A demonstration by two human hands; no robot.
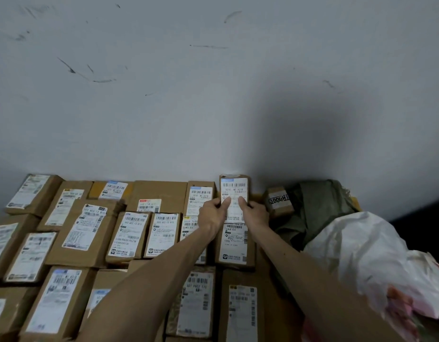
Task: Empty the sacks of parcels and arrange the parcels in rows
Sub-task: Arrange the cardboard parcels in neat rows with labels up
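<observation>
A small brown parcel with a white label stands against the wall at the right end of the back row. My left hand grips its left side, thumb on the label. My right hand grips its right side, thumb also on the label. Several brown cardboard parcels with white barcode labels lie in rows to the left and in front. A dull green sack lies crumpled at the right, with a white sack in front of it.
A scuffed white wall runs directly behind the back row. A small taped box sits tilted between the held parcel and the green sack. My forearms cross over the front rows of parcels.
</observation>
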